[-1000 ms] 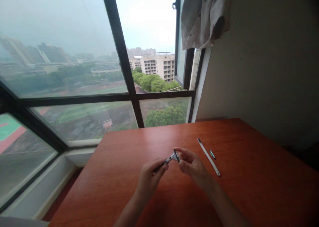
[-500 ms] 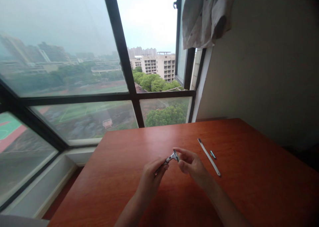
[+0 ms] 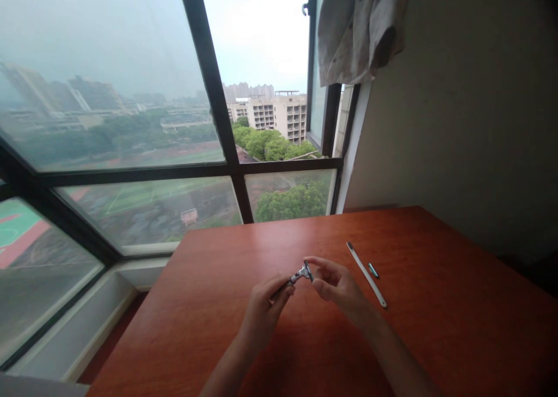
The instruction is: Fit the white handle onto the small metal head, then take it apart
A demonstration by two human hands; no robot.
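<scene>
My left hand (image 3: 264,305) is closed around the dark handle of a razor (image 3: 298,276), its silvery neck and head pointing up and to the right above the table. The thumb and index fingertip of my right hand (image 3: 337,286) are at the two ends of the razor's head, gripping it. To the right of that hand lies a long, thin white toothbrush (image 3: 367,276) with a dark tip at its far end. Beside it rests a small green and silver piece (image 3: 373,270), too small to tell exactly what it is.
The reddish-brown wooden table (image 3: 192,315) stretches out beneath both hands. Beyond its far edge stands a window with a dark frame (image 3: 279,166). A light garment (image 3: 360,31) hangs at the upper right, near a plain wall (image 3: 457,118).
Little differs. The thumb of my right hand sits slightly closer to the lower end of the razor's head, while the left hand keeps its hold.
</scene>
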